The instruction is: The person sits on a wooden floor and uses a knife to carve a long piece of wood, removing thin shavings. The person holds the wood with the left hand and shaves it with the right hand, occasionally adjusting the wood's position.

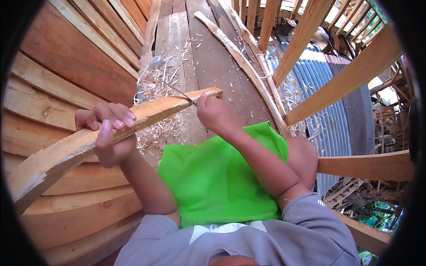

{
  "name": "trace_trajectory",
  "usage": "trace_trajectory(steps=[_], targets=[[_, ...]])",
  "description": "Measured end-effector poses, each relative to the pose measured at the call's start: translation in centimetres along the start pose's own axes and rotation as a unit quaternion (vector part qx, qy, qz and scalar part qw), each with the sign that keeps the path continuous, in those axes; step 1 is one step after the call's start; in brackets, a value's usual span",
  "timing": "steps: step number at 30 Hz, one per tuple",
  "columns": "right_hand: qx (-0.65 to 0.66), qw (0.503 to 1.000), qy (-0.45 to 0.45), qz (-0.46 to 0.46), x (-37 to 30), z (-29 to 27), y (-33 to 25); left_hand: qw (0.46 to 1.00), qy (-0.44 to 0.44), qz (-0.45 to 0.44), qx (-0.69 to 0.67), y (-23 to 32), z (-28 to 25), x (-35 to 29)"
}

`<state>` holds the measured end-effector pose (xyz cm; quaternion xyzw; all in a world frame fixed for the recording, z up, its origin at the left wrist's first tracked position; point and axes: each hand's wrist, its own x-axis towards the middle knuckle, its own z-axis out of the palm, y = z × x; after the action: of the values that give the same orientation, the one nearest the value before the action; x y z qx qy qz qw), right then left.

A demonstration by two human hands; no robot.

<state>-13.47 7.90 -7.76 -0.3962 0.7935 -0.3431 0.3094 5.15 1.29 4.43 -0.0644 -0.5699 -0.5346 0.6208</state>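
Observation:
A long, slightly curved wooden plank (155,108) slants across in front of me, from the lower left up to the middle. My left hand (111,128) wraps round it, fingers over the top and thumb along the near side. Close to the plank's far right end, my right hand (213,113) is closed in a fist on a thin dark knife (183,94). Its blade lies across the plank and points up and left; the handle is hidden in my fingers. A bright green cloth (217,177) covers my lap below both hands.
Pale wood shavings (162,128) are scattered over the board floor (213,57), with a clear jar or cup (156,61) among them. Two long peeled poles (244,62) lie to the right. Wooden boards (66,84) line the left; posts (350,75) and corrugated metal sheets (328,106) stand right.

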Motion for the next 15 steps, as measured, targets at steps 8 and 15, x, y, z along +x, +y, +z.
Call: trace_trajectory(steps=[8, 15], targets=[[0.018, 0.997, 0.068, -0.027, 0.9, 1.0, 1.9, 1.0, -0.006, -0.011, -0.011, -0.3, 0.3, -0.1], [0.061, 0.99, 0.121, 0.04, 3.2, 1.3, 7.0, 1.0, 0.002, -0.016, 0.014, -0.7, 1.0, 0.3]])
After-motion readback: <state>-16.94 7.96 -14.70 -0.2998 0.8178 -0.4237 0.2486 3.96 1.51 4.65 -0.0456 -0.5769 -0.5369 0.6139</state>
